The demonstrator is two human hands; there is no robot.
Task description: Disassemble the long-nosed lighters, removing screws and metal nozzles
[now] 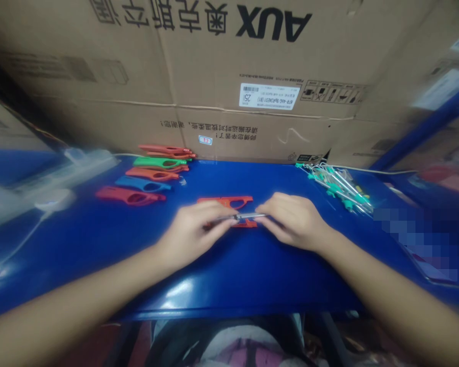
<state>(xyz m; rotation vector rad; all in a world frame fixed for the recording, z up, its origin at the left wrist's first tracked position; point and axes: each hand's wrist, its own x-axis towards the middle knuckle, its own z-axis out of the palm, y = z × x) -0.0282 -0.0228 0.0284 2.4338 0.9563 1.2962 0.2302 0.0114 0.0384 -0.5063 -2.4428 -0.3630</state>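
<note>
My left hand (195, 224) is closed, its thumb and fingertips pinching one end of a thin silver metal rod (248, 216). At the rod's other end, the thumb and fingers of my right hand (290, 219) are closed on it too. It looks like a lighter's metal tube, partly hidden by my fingers. Just beneath and behind it lie orange-red plastic lighter shell halves (237, 200) on the blue table (248, 280); my left hand covers part of them.
At the left back lies a row of coloured lighter shells (149, 174). A bundle of silver tubes with green ends (338, 186) is at the right. A large cardboard box (214, 66) walls the back. A white cable (23, 242) runs along the left.
</note>
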